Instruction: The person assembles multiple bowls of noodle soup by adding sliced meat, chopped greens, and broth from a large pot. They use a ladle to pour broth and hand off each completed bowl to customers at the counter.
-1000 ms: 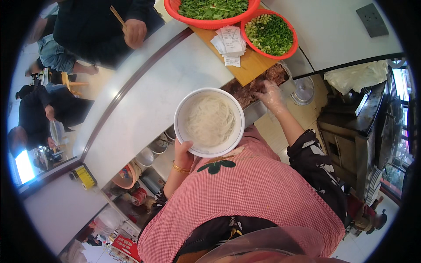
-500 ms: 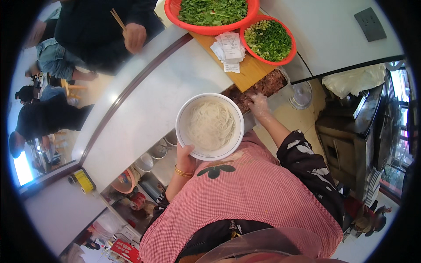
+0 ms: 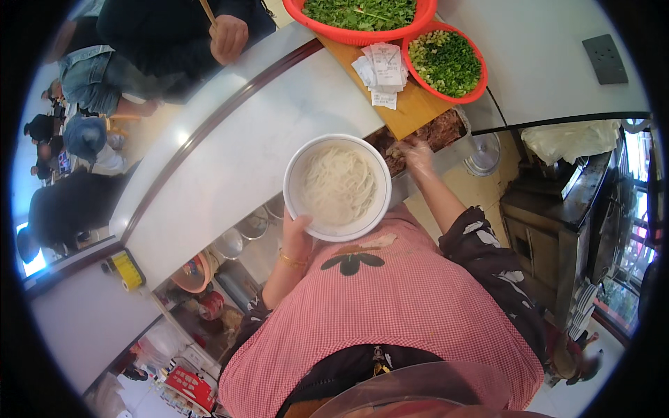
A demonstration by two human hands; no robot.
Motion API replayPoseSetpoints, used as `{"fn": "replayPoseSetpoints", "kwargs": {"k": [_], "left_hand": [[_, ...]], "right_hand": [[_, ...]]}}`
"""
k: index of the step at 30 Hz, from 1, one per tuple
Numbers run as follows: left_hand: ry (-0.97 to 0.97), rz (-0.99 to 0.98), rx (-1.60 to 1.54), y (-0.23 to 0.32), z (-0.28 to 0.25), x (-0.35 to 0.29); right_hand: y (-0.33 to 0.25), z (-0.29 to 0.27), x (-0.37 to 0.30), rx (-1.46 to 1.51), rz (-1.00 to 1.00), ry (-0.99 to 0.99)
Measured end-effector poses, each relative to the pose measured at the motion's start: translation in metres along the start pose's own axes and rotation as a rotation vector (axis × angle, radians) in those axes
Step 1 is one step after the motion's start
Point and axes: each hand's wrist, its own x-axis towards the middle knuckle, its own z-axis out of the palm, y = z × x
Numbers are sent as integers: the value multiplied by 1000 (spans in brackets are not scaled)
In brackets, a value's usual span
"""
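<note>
My left hand (image 3: 298,238) grips the near left rim of a white bowl (image 3: 290,196), thumb on its edge. Pale cooked noodles (image 3: 339,184) lie in the bowl, which I hold at the counter's edge in front of my apron. In a thin clear plastic glove, my right hand (image 3: 419,157) reaches down into a container of dark brown cooked meat (image 3: 443,130), right of the bowl. Its fingers are bent into the meat, and the fingertips are partly hidden.
A wooden board (image 3: 412,111) partly covers the meat, bearing paper slips (image 3: 385,70) and a red basket of chopped scallions (image 3: 446,64). Beyond is a red basket of leafy greens (image 3: 359,15). Across the white counter (image 3: 261,115), a person's hand (image 3: 228,39) holds chopsticks.
My right hand stays in the meat, its fingers shifted slightly. The bowl remains in my left hand. The view has moved a little, and the person across the counter has changed position slightly.
</note>
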Motion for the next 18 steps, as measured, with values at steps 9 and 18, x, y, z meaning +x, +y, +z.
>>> {"fn": "replayPoseSetpoints", "kwargs": {"k": [9,18], "left_hand": [[1,75,24,-7,-16,10],[89,141,131,-1,-20,19]], "right_hand": [[7,-1,0,321,184,-114],[-104,-14,-116,598,212,-559]]}}
